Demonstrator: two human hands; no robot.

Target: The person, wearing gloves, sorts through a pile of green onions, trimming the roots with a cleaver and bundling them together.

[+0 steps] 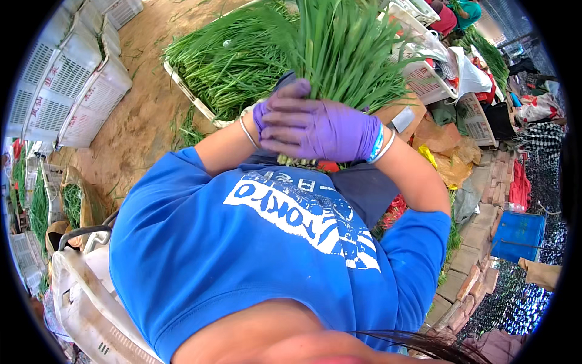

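I have a thick bunch of garlic chives (348, 54) in front of my chest, long green leaves pointing away from me. My right hand (333, 128), in a purple glove, lies across the bunch with its fingers bent round it. Behind it my left hand (280, 98), gloved in purple too, presses against the bunch from the left; most of its fingers are hidden. Cut pale stalk ends (296, 161) show just under my hands. Left of the bunch, a white crate (182, 91) is heaped with more chives (227, 67).
Stacked white plastic crates (97, 91) stand on bare soil to the left. A crate with bags (424, 79) is at the upper right. Brown paper and plastic (451, 151) lie beside a brick edging (473, 242). A blue bin (518, 236) stands further right. Other people (464, 12) are at the far right.
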